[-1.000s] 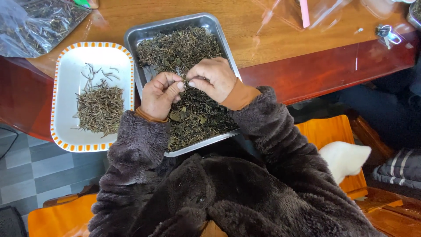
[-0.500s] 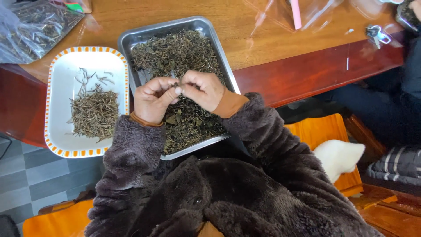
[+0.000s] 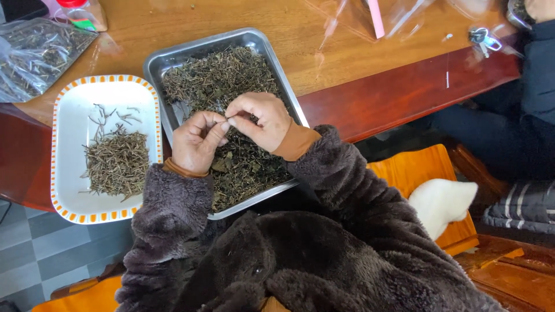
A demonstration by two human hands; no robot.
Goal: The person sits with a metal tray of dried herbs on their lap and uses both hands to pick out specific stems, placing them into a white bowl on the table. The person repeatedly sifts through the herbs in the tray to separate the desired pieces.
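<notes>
My left hand (image 3: 198,140) and my right hand (image 3: 259,120) meet over a metal tray (image 3: 155,65) heaped with dried dark green herbs (image 3: 219,78). Between the fingertips of both hands is pinched a thin dried stem (image 3: 230,119). Both hands hover just above the herb pile near the tray's middle. Left of the tray stands a white dish with an orange-dotted rim (image 3: 69,98) that holds a small heap of pale, sorted stems (image 3: 117,161). Dark fuzzy sleeves cover my arms.
A clear plastic bag of dried herbs (image 3: 34,52) lies at the far left of the wooden table (image 3: 358,63). Clear plastic wrappers and a set of keys (image 3: 483,39) lie at the back right. Another person's dark sleeve (image 3: 540,69) shows at the right edge. Orange seat below.
The hands stay together over the tray, working the stem between the fingertips; they have shifted slightly within the view as the camera moved. The heap in the white dish looks the same.
</notes>
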